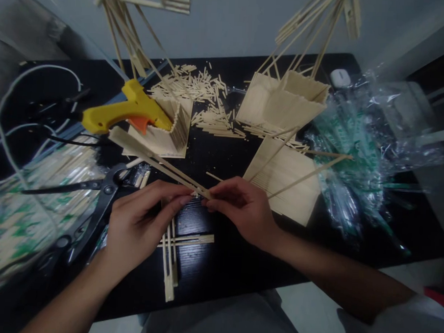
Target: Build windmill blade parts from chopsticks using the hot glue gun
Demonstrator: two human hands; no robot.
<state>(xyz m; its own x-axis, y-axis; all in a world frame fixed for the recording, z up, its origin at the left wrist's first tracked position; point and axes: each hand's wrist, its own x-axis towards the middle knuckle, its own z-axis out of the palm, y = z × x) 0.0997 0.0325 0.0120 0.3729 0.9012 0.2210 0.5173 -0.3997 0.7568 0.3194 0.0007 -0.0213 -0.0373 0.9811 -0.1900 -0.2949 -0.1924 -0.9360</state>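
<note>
We take the yellow glue gun with an orange trigger (114,113) as our reference; it leans on a pale wooden open structure on a square base (155,139), on the black table (225,269). We find the pale, slim wooden pair of sticks (163,168) aslant, its upper end just on the near side of the glue gun, its lower end between the hands. We record the right hand (247,212) with thumb and fingers pinched on that lower end. We record the left hand (142,227) with thumb and forefinger closed on the same pair, just beside the right fingertips.

Nearer us than the glue gun, we note black-handled metal pliers (109,186) and, further right, crossed pale wooden sticks (189,240). Beyond and right of the glue gun lies a heap of short pale stick pieces (196,87). Well to its right we note a flat pale wooden panel (295,182) and, farther still, crumpled clear-and-green plastic wrappers (358,153). Left of and nearer than the glue gun, we see wrapped wooden sticks (55,184).
</note>
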